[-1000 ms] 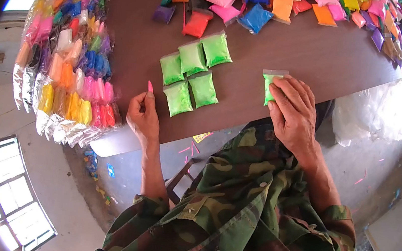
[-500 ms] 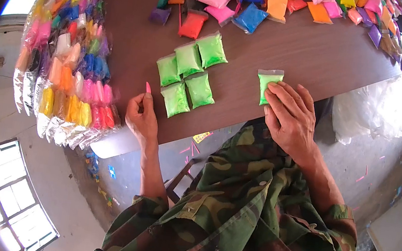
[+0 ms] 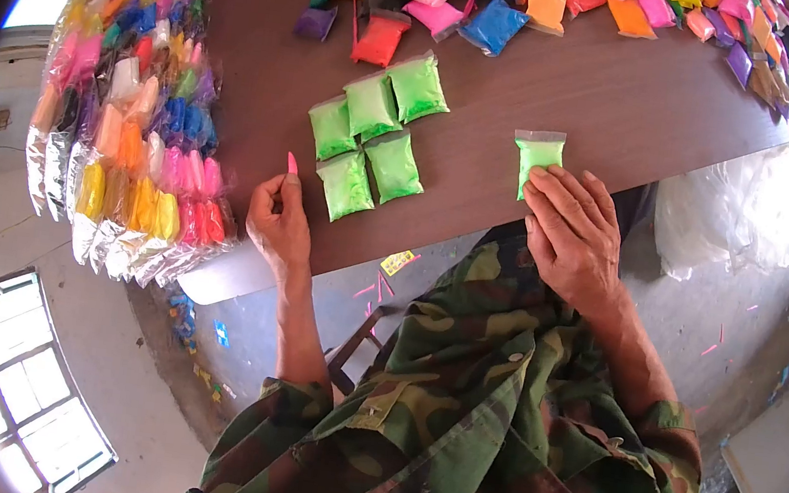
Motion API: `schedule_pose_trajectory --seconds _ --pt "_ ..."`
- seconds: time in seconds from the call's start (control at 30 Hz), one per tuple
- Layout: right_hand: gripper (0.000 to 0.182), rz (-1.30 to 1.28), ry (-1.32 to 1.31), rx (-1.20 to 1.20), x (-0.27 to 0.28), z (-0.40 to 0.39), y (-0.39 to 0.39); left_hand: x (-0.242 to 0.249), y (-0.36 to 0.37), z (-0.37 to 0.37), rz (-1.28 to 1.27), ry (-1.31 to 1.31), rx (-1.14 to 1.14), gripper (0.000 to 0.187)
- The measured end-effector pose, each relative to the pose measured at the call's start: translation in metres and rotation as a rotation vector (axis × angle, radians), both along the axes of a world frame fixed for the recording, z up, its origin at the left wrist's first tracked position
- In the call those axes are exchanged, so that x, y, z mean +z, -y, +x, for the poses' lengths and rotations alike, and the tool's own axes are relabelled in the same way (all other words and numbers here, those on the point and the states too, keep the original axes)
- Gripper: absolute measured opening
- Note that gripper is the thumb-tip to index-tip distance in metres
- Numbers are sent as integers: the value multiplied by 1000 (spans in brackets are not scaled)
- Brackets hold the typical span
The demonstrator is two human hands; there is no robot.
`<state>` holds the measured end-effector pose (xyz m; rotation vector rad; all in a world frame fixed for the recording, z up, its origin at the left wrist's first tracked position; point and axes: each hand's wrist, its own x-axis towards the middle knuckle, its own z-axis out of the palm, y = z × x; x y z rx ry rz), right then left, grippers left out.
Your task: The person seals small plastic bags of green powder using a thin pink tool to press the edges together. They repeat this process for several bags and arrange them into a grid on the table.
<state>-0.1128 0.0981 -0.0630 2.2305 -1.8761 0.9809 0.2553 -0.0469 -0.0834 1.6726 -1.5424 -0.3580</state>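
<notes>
My left hand [image 3: 281, 223] is closed near the table's front edge, pinching a small pink pointed strip [image 3: 292, 164] that sticks up between thumb and fingers. To the right, my right hand [image 3: 574, 224] has its fingers bent over the lower right side of a clear bag of light green material [image 3: 540, 153], which lies on the table. Those fingers cover part of the bag. Between my hands, nearer the left one, several similar green bags [image 3: 392, 164] lie close together in two rows, some overlapping.
Many coloured bags [image 3: 493, 26] are heaped along the far side of the brown table [image 3: 492, 96]. Stacked clear packs of coloured pieces [image 3: 130, 150] line the left end. Clear plastic sheeting [image 3: 713, 217] hangs at the right. Pink strips [image 3: 384, 285] lie on the floor.
The view has shifted slightly. The green bag under my right hand sits a little further right. My left hand keeps its pinch on the pink strip.
</notes>
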Motion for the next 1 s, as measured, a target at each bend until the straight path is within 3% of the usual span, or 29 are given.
schedule_pose_trajectory --seconds 0.4,1.0 --pt "40 9 47 -48 22 4 10 4 -2 -3 -15 1 -7 22" --pt "44 -8 85 -7 8 -8 18 5 -2 -5 -2 10 13 20"
